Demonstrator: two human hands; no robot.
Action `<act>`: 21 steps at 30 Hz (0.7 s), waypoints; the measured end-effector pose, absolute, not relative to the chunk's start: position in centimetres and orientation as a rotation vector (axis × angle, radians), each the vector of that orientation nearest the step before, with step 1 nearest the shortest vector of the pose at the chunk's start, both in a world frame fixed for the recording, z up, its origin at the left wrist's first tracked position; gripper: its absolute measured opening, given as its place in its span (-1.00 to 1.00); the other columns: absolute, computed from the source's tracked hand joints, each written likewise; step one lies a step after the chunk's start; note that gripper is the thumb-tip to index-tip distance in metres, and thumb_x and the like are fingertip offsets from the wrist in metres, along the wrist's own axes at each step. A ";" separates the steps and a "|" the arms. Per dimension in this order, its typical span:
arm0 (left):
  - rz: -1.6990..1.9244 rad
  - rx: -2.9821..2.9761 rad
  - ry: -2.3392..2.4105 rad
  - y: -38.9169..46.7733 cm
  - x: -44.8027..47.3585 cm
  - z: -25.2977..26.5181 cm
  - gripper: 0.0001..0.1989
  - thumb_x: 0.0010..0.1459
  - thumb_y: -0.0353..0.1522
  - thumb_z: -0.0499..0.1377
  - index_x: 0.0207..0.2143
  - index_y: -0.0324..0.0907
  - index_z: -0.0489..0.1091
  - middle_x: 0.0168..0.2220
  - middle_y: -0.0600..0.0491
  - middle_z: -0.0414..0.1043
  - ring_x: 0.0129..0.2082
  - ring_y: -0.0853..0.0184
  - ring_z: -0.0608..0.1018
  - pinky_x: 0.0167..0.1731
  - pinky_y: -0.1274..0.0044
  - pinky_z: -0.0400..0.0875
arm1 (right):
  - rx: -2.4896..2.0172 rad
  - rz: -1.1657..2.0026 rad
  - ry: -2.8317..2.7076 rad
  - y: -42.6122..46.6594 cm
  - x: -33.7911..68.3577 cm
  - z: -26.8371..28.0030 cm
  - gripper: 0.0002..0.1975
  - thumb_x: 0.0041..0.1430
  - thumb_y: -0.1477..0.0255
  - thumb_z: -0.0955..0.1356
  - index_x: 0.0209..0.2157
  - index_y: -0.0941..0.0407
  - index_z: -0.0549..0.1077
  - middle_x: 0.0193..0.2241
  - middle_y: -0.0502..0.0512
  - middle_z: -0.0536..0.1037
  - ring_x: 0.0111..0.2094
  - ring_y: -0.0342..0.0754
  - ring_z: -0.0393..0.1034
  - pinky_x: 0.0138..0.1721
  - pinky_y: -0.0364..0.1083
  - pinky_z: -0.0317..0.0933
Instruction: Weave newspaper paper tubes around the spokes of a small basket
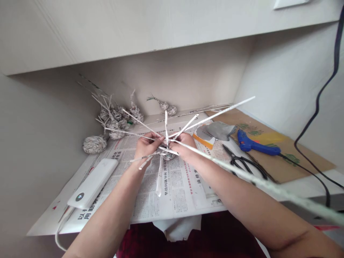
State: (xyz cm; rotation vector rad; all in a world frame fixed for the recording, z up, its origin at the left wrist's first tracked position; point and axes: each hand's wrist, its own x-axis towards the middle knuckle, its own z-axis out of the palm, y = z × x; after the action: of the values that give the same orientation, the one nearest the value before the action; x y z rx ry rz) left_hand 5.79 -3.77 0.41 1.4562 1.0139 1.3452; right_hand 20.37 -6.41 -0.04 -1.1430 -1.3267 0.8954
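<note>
Between both hands, over the newspaper-covered table, is a small woven newspaper piece (168,154) with several rolled paper sticks radiating from it. My left hand (148,146) closes on its left side, thumb pressed near the middle where the sticks cross. My right hand (182,145) grips the right side, its fingertips partly hidden behind the sticks. One long paper stick (215,159) runs from the middle past my right forearm towards the lower right. Another long stick (233,107) points up to the right.
Several woven paper gourds (115,123) and a paper ball (94,144) stand back left. A white power bank (92,183) with a cable lies left. On the right are black scissors (244,163), a blue glue gun (256,145), cardboard (298,161) and a hanging black cord (317,104). An overhang (161,28) is above.
</note>
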 end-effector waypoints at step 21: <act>1.205 1.402 0.994 -4.0 5.6 1.0 -0.69 -0.13 -0.18 0.37 -0.46 -0.25 0.48 -0.60 0.08 0.45 -0.63 0.44 0.41 -0.61 0.61 0.26 | -1.249 0.634 -1.368 -6.6 20.1 -0.7 -0.86 0.04 0.39 0.36 -0.35 0.10 0.55 -0.47 0.05 0.58 -0.41 -0.05 0.46 -0.34 -0.10 0.29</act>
State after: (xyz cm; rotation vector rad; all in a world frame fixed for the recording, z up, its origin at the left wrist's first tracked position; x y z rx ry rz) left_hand 5.55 -4.04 1.00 1.4021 0.9940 1.2048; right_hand 20.06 -6.60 -0.70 -1.2487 -1.3682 0.6339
